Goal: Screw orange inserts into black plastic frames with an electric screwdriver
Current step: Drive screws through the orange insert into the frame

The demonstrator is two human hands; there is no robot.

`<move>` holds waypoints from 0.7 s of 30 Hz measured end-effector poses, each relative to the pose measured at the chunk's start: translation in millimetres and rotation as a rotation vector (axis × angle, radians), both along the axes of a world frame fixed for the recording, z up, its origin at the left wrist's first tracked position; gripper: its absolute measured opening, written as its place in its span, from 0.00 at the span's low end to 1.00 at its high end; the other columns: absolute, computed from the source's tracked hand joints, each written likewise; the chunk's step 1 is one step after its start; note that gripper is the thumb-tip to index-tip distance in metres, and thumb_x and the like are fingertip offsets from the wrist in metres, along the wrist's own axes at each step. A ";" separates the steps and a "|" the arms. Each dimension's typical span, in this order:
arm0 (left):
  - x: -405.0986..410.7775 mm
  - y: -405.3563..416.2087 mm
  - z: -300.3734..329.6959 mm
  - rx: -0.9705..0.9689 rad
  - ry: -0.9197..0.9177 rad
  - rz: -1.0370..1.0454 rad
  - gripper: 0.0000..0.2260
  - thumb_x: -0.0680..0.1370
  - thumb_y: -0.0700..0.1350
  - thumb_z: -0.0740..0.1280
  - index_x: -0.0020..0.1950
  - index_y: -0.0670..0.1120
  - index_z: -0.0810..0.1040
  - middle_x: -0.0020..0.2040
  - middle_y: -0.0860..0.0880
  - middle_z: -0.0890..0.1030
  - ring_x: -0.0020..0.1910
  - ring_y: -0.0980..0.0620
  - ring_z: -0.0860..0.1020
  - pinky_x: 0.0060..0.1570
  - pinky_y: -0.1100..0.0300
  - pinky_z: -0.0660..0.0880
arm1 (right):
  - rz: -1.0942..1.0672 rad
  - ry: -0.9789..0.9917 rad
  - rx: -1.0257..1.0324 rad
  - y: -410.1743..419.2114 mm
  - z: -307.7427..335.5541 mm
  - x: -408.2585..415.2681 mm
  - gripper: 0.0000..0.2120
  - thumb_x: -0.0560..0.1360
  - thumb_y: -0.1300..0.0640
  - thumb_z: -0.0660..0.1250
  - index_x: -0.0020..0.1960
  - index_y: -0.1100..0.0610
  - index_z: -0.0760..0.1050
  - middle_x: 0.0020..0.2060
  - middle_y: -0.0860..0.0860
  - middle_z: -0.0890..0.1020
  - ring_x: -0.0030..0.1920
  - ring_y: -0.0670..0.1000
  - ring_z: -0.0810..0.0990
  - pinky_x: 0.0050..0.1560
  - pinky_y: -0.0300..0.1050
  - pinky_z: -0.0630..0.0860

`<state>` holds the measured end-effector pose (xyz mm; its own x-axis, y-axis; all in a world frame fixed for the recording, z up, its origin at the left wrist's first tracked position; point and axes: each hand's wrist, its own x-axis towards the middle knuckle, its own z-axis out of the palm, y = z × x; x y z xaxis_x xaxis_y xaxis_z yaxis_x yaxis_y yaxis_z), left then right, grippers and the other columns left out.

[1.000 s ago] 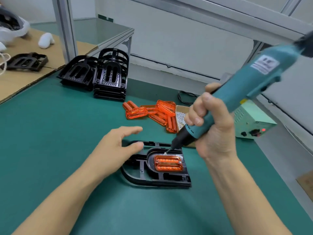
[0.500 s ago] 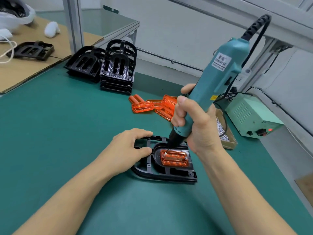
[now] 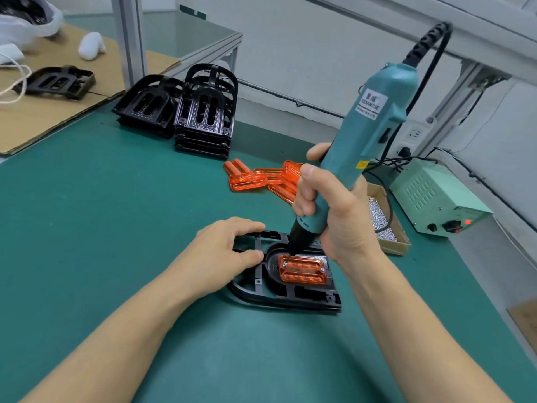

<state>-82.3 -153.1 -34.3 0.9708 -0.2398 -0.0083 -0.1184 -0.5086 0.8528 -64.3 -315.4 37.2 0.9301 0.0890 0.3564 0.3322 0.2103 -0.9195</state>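
Orange insert (image 3: 302, 273), one frame (image 3: 279, 298), one screwdriver (image 3: 360, 158)

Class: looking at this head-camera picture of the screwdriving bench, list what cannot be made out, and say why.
- Head view: part of the cardboard box of small silver screws, behind the right hand.
- Label text on the teal electric screwdriver, too small.
- White object at top left, cut off by the edge.

A white label (image 3: 371, 103) is carried on the upper body of the teal electric screwdriver (image 3: 363, 146); two Chinese characters and a brand line, roughly "KILEWS"-like, are printed there but cannot be read surely. "ED" is marked on the pale green power box (image 3: 436, 199), at its 4 o'clock corner.
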 end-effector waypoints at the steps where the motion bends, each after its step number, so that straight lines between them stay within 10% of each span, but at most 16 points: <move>1: -0.1 0.1 -0.2 -0.001 0.001 0.000 0.20 0.74 0.48 0.70 0.65 0.59 0.75 0.66 0.62 0.73 0.69 0.59 0.66 0.70 0.54 0.62 | 0.001 -0.005 -0.009 0.3 -0.2 0.5 0.07 0.71 0.64 0.64 0.46 0.53 0.72 0.24 0.50 0.68 0.23 0.50 0.65 0.29 0.41 0.67; 21: 0.3 0.7 -1.6 -0.046 0.041 -0.020 0.19 0.75 0.47 0.70 0.65 0.58 0.75 0.64 0.62 0.74 0.63 0.60 0.71 0.68 0.52 0.66 | 0.109 -0.110 -0.065 -1.1 -6.6 -2.4 0.10 0.70 0.60 0.67 0.47 0.52 0.68 0.25 0.47 0.70 0.23 0.48 0.66 0.31 0.40 0.68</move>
